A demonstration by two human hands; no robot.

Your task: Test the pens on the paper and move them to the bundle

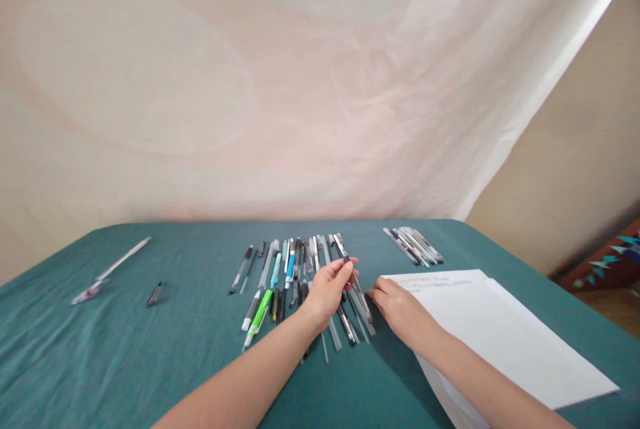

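Note:
Several pens (280, 272) lie side by side in a loose row on a teal tablecloth (150, 349). My left hand (327, 289) rests over the right part of that row, its fingers pinched round a dark pen (350, 262). My right hand (400, 309) lies just right of the row, at the left edge of a stack of white paper (500, 335), fingers curled down towards the pens; what its fingertips touch is hard to make out.
A second small bunch of grey pens (414, 245) lies at the far right of the table. At the far left lie a long white pen (113, 269) and a short dark cap or pen (155, 293). A pale cloth backdrop (250, 82) hangs behind the table.

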